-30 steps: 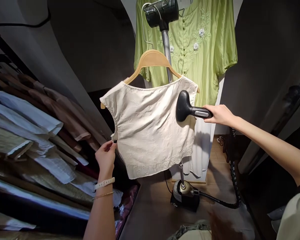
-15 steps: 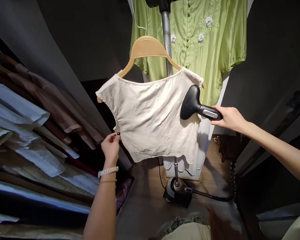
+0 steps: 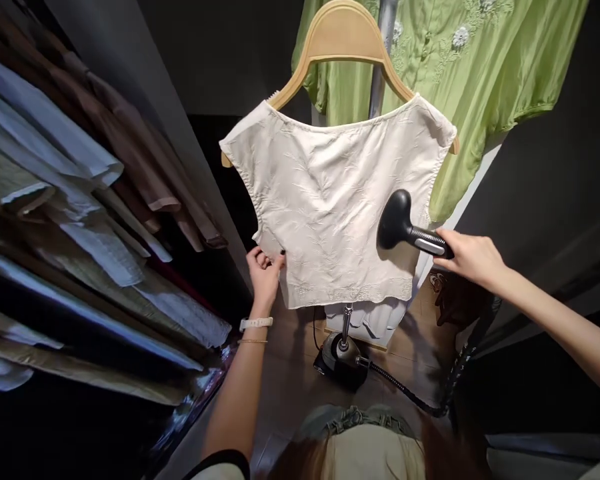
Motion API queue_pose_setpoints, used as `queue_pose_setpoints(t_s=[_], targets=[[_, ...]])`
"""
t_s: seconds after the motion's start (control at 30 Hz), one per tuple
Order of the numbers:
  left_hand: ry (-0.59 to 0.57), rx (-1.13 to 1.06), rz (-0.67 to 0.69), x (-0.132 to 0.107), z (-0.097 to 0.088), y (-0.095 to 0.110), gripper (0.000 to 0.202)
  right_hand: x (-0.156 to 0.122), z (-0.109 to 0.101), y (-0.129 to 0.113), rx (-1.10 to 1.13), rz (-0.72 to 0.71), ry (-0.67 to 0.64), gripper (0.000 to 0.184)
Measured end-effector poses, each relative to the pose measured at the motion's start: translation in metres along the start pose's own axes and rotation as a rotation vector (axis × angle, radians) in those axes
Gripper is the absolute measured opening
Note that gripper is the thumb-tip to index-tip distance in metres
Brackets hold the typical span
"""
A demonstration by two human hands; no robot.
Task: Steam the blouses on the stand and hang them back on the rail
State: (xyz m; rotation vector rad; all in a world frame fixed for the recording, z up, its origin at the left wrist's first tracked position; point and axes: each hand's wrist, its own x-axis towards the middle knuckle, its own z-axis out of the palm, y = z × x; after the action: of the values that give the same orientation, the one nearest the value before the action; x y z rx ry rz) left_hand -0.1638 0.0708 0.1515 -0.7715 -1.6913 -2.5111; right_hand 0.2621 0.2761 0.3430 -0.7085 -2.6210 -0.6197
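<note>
A cream cap-sleeve top (image 3: 330, 207) hangs in front of me on a wooden hanger (image 3: 344, 41), with creases across its front. My left hand (image 3: 266, 272) pinches the top's side edge at the lower left, thumb and fingers closed on the cloth. In my right hand (image 3: 473, 259) is the handle of a black garment steamer head (image 3: 396, 220). Its wide face lies against or very close to the right side of the top, above the hem; whether it touches is hard to tell.
Behind hangs a green blouse (image 3: 500, 87) with white flowers, beside a metal pole (image 3: 377, 93). On the floor stands the steamer base (image 3: 341, 360), its black hose (image 3: 405, 395) curving to the right. Several garments (image 3: 105, 240) hang along the left.
My view has shifted, and the top looks nearer and flatter. The steamer head now sits lower on its right side. My left hand still grips the side edge.
</note>
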Motion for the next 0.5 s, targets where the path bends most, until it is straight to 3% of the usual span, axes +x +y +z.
queue_pose_setpoints(t_s=[0.1, 0.17, 0.4, 0.5], targets=[[-0.074, 0.066, -0.092, -0.031, -0.006, -0.021, 0.057, -0.006, 0.018, -0.011, 0.037, -0.027, 0.074, 0.046], [-0.096, 0.135, -0.149, -0.047, -0.014, -0.033, 0.049, -0.005, 0.019, -0.018, 0.057, -0.011, 0.159, 0.047], [-0.050, 0.190, -0.224, -0.091, -0.050, -0.051, 0.044, 0.027, -0.015, -0.048, 0.196, 0.105, 0.362, 0.056], [-0.024, 0.226, -0.262, -0.104, -0.062, -0.050, 0.044, 0.039, -0.014, -0.067, 0.266, 0.171, 0.400, 0.058]])
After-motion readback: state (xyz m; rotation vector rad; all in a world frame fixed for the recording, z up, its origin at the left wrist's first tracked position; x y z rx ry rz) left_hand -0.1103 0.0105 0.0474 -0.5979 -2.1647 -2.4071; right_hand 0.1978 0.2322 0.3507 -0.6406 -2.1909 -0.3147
